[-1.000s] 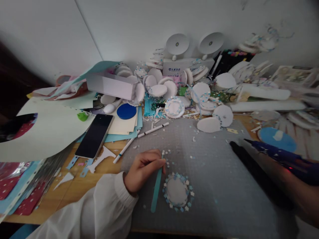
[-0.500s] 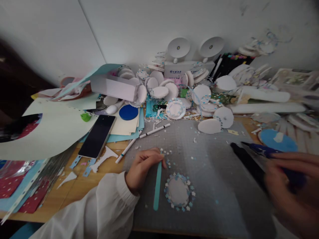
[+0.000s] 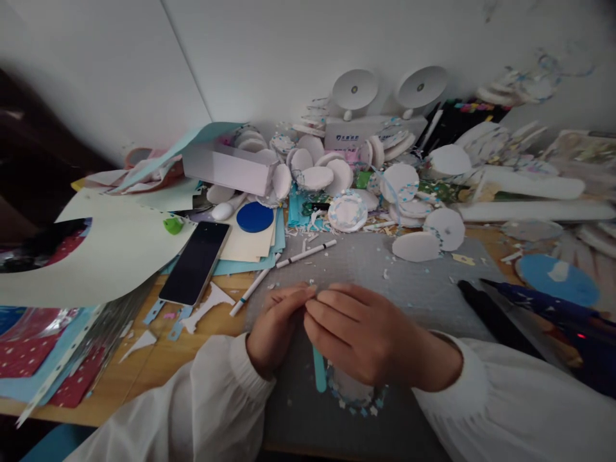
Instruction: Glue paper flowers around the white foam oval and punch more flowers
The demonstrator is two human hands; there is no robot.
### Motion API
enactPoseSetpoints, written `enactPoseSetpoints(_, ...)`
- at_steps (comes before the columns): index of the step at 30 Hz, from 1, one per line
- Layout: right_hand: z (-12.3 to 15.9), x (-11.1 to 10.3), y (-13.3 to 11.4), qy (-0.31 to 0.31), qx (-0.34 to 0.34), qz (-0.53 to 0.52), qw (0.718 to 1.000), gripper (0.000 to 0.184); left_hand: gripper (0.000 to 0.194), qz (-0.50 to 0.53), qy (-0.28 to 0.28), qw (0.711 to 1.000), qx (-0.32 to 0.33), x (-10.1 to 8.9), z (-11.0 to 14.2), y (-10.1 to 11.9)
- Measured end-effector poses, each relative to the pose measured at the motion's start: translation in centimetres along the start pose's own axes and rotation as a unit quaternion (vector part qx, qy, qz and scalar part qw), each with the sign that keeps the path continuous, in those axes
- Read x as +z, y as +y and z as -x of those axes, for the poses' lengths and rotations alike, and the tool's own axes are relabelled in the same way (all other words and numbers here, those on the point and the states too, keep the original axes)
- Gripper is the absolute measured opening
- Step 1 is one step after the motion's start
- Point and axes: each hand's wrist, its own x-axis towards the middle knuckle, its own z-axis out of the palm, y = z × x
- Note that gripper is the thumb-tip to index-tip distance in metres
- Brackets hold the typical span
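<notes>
My left hand [image 3: 279, 324] pinches the upper end of a teal craft stick [image 3: 319, 372], whose top part is hidden behind fingers. My right hand [image 3: 353, 333] meets it there, thumb and fingers pressed together at the left fingertips; whatever is between them is too small or covered to make out. Partly under my right hand lies a round white disc [image 3: 353, 382] ringed with small blue and white stars. Off to the right, a dark blue glue gun [image 3: 553, 314] with a red light lies on the table, out of my hands.
A grey cutting mat [image 3: 409, 308] lies beneath my hands, with a long black object [image 3: 495, 321] on its right. Many white discs [image 3: 416, 246] are heaped at the back. A phone [image 3: 195, 263], a blue disc [image 3: 255, 217] and paper sheets [image 3: 120, 256] occupy the left side.
My right hand has let go of the glue gun at the right and come across to my left fingertips. My left hand has kept its pinch on the craft stick. The view has shifted slightly.
</notes>
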Motion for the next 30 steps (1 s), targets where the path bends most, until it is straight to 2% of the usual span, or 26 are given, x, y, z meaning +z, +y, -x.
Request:
enactPoseSetpoints(4, 1.5, -0.8, 0.6, 0.046, 0.065, -0.024, 0.997, 0.021, 0.037, 0.049, 0.011, 0.998, -0.041, 0.2, 0.0, 0.0)
enactPoseSetpoints(6, 2.5, -1.3, 1.0, 0.079, 0.131, -0.074, 0.985, 0.015, 0.038, 0.042, -0.006, 0.998, -0.038, 0.1, 0.1, 0.4)
enactPoseSetpoints(8, 3.7, -1.8, 1.3, 0.127, 0.226, -0.094, 0.961, 0.011, 0.039, 0.010, -0.037, 0.999, -0.012, -0.1, 0.2, 0.9)
enactPoseSetpoints(10, 4.7, -2.0, 1.2, 0.192, 0.345, -0.108, 0.912, 0.012, 0.039, -0.036, -0.078, 0.996, 0.027, -0.4, 0.2, 1.3)
enactPoseSetpoints(13, 5.8, -1.6, 0.4, 0.269, 0.480, -0.234, 0.801, 0.004, 0.033, -0.112, -0.139, 0.981, 0.080, -0.8, 0.1, 1.6)
enactPoseSetpoints(15, 6.3, -0.9, -0.2, 0.285, 0.528, -0.346, 0.721, 0.006, 0.025, -0.156, -0.172, 0.966, 0.114, -0.8, 0.1, 1.6)
enactPoseSetpoints(16, 6.4, -0.6, -0.5, 0.279, 0.544, -0.388, 0.690, 0.010, 0.022, -0.173, -0.188, 0.958, 0.130, -0.8, 0.1, 1.6)
enactPoseSetpoints(18, 6.6, -0.1, -1.1, 0.257, 0.564, -0.442, 0.648, 0.015, 0.016, -0.198, -0.211, 0.946, 0.149, -0.6, 0.2, 1.6)
enactPoseSetpoints(20, 6.6, 0.1, -1.6, 0.233, 0.566, -0.465, 0.639, 0.016, 0.013, -0.214, -0.226, 0.938, 0.151, -0.4, 0.3, 1.6)
enactPoseSetpoints(22, 6.5, 0.0, -2.0, 0.210, 0.563, -0.466, 0.649, 0.014, 0.014, -0.222, -0.233, 0.936, 0.145, -0.1, 0.4, 1.6)
enactPoseSetpoints(26, 6.2, -0.4, -2.6, 0.185, 0.548, -0.453, 0.679, 0.005, 0.019, -0.209, -0.235, 0.940, 0.134, 0.1, 0.5, 1.6)
enactPoseSetpoints(30, 6.0, -0.5, -2.6, 0.169, 0.521, -0.428, 0.719, 0.006, 0.019, -0.188, -0.238, 0.944, 0.127, 0.2, 0.5, 1.7)
